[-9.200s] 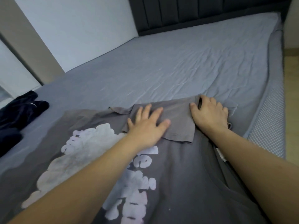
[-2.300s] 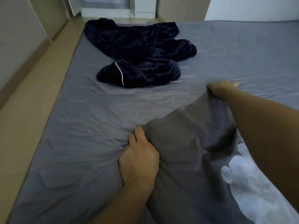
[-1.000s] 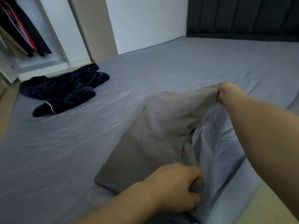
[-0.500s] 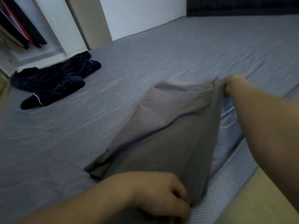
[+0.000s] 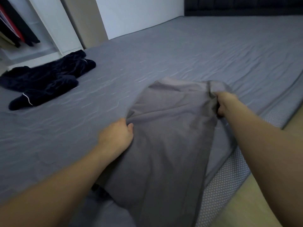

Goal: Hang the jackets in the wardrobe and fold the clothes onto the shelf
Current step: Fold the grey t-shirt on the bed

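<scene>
A grey T-shirt (image 5: pixel 167 138), folded lengthwise with its plain side up, lies on the bed (image 5: pixel 180 59) near the right edge. My left hand (image 5: pixel 117 136) grips its left edge at about mid-length. My right hand (image 5: pixel 225 104) grips the far right corner, which is bunched in my fingers and lifted a little off the sheet. The near end of the shirt hangs toward me past the mattress edge. A dark navy garment (image 5: pixel 44 79) lies crumpled at the far left of the bed.
An open white wardrobe (image 5: pixel 47 28) stands beyond the bed's left end, with dark and red clothes (image 5: pixel 14 25) hanging inside. A dark padded headboard (image 5: pixel 242 5) runs along the top right. Wooden floor (image 5: pixel 262 202) shows at the lower right past the dotted mattress side.
My left hand has moved from the near corner up to the shirt's left edge. My right hand still holds the far corner, and the shirt has settled lower on the bed.
</scene>
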Demonstrator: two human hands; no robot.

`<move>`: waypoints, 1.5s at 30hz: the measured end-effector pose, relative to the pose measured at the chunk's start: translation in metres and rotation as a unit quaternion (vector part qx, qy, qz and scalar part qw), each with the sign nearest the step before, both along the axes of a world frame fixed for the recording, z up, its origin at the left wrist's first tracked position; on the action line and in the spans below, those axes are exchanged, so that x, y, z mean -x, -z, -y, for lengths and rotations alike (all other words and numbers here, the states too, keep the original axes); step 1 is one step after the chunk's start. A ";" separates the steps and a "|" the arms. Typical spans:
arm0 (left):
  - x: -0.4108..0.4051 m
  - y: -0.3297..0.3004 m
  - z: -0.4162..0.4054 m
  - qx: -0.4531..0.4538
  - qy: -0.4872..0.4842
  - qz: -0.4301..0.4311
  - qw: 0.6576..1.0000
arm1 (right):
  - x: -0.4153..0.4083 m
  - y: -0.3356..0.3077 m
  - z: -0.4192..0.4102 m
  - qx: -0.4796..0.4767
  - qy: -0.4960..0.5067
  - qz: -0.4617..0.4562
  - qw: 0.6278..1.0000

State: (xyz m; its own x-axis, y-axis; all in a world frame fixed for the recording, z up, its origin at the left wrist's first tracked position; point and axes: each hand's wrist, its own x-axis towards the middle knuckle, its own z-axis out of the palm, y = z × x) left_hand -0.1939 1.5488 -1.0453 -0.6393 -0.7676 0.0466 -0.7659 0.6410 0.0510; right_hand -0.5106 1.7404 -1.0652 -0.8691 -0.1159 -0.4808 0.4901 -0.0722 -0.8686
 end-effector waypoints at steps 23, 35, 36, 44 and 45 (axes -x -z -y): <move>0.257 -0.031 0.102 -0.088 -0.028 -0.196 0.976 | -0.001 0.033 0.021 -0.220 0.103 -0.286 0.927; 0.287 -0.007 0.117 -0.083 0.131 -0.222 0.963 | -0.004 0.034 0.024 -0.217 0.122 -0.299 0.921; 0.293 -0.014 0.116 -0.082 0.120 -0.253 0.957 | -0.007 0.034 0.025 -0.212 0.130 -0.314 0.916; 0.317 -0.022 0.099 -0.351 0.100 -0.304 0.880 | -0.009 0.036 0.029 -0.219 0.138 -0.319 0.912; 0.316 -0.026 0.098 -0.427 0.094 -0.260 0.861 | -0.008 0.037 0.030 -0.226 0.133 -0.318 0.911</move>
